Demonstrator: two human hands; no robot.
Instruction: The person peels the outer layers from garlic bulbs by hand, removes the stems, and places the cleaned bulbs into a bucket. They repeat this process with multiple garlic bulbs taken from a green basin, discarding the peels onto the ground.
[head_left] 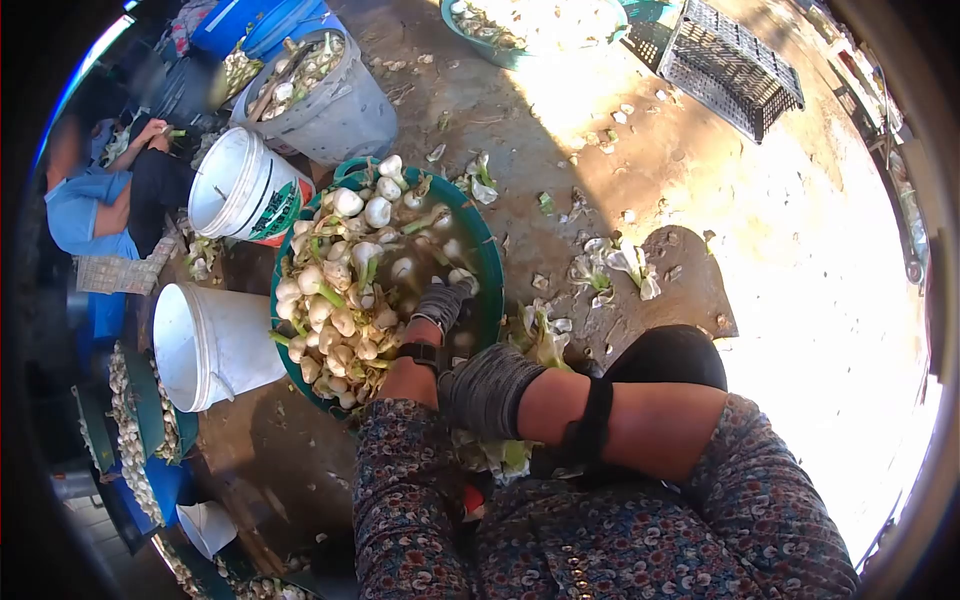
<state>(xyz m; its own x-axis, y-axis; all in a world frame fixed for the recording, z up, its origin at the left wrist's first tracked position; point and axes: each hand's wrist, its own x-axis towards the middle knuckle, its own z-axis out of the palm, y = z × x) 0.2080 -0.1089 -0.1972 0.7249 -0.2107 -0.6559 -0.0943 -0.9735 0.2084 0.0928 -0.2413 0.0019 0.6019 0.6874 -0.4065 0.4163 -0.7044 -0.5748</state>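
My left hand (441, 304), in a grey knitted glove, reaches into a green tub (494, 250) of murky water. Its fingers are closed at a white garlic bulb (461, 277) at the water's surface. Just outside the tub's near rim is my right hand (487, 392), gloved the same way. It is curled with its back towards me, and whatever is in its fingers is hidden. A heap of garlic bulbs (340, 265) with short green stems fills the tub's left side; a few others float on the right.
Left of the tub stand two white buckets (225, 345) (240, 170), and behind them a grey bin (345, 110) of trimmings. A person in blue (90, 215) sits further left. Peeled leaves (615, 265) litter the floor. A black crate (730, 70) lies at the upper right.
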